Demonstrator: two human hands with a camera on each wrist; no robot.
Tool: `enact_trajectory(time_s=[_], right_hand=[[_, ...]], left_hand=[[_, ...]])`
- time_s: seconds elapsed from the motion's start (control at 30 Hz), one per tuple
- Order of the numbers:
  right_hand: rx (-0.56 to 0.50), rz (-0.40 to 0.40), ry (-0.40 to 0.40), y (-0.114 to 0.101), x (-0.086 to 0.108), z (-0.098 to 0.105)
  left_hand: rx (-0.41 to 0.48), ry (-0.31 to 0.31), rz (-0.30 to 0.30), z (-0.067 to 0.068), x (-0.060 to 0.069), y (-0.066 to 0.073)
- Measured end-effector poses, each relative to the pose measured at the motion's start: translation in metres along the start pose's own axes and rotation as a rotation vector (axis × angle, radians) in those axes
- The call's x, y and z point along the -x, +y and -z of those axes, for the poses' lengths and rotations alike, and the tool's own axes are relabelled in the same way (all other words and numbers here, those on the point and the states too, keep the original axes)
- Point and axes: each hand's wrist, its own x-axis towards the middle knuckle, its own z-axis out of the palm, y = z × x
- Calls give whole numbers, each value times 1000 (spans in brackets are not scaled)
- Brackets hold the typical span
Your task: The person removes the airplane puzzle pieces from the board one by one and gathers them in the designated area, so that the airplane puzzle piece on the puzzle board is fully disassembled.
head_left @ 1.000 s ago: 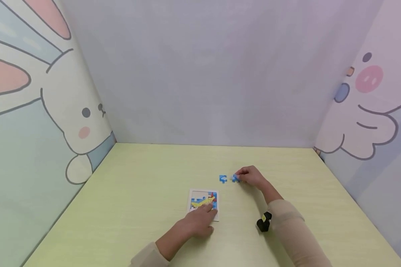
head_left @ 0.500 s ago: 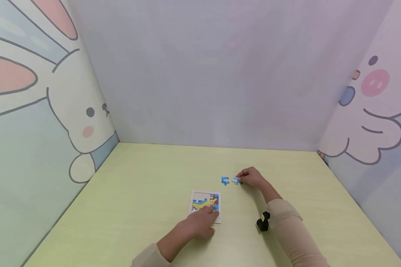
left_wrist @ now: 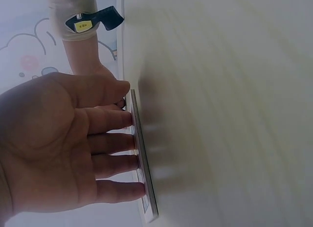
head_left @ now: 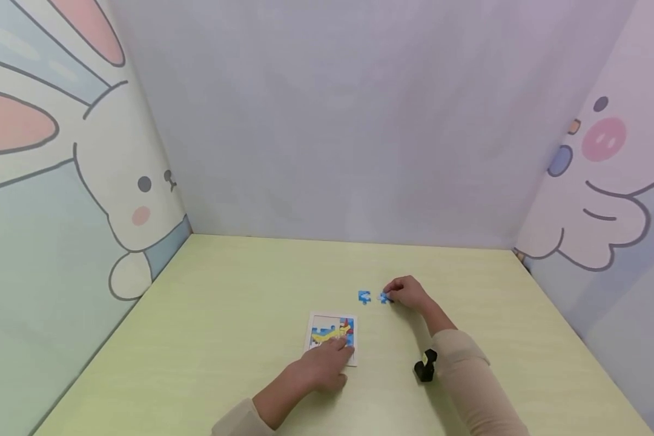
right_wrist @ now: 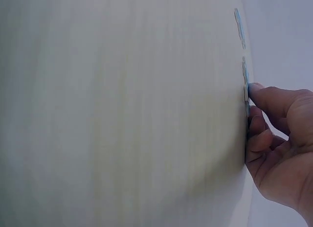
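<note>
A white-framed jigsaw puzzle board (head_left: pixel 307 343) lies on the table, partly filled with blue, yellow and red pieces; its upper left is bare. My left hand (head_left: pixel 323 365) rests on its lower part with fingers extended. In the left wrist view the left fingertips (left_wrist: pixel 139 189) touch the thin board from above. Farther back, my right hand (head_left: pixel 407 293) has its thumb and curled fingers at a blue and white puzzle piece (head_left: pixel 384 298), flat on the table. The right wrist view shows the thumb (right_wrist: pixel 259 91) on this piece. A second blue puzzle piece (head_left: pixel 364 297) lies just left of it.
A black camera mount with a yellow label (head_left: pixel 426 366) sits on the right sleeve's wrist and sticks out over the table. Pale walls with a cartoon rabbit (head_left: pixel 125 181) and a pig (head_left: pixel 599 181) enclose the yellowish table (head_left: pixel 240 290).
The puzzle piece under my right hand has shifted and turned slightly on the table. The left hand stays on the board. The head view has swayed a little.
</note>
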Motion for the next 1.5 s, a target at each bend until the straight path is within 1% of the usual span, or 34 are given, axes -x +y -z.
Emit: enact_trajectory(time_s=[0.1,0.2,0.3,0.37,0.57,0.63,0.8,0.9,1.1,1.33,1.5], right_hand=[[2,-7,26,-2,2,-1],[-5,-30,50,-4,4,-2],[-26,-42,58,-5,9,0],[-46,-43,47,-5,12,1],[-112,-47,1,-7,21,1],[-126,-30,-8,-9,23,0],[-158,42,-30,-20,29,-3],[-171,61,-40,-26,32,-6],[-199,61,-53,-32,37,-11],[-232,42,-63,-35,43,-18],[-276,38,-73,-41,49,-24]], left_hand=[[0,-1,2,0,0,0],[4,3,0,0,-1,0],[8,4,-3,-1,-1,0],[6,7,-9,-1,-1,0],[11,-5,-2,-2,-2,0],[15,-8,-1,-2,-2,-1],[8,-7,-5,-2,-4,-2],[9,-7,-7,-2,-4,-2],[13,-9,-12,-2,-3,-1],[18,-21,-1,-1,-5,-1],[26,-21,-5,-1,-4,-1]])
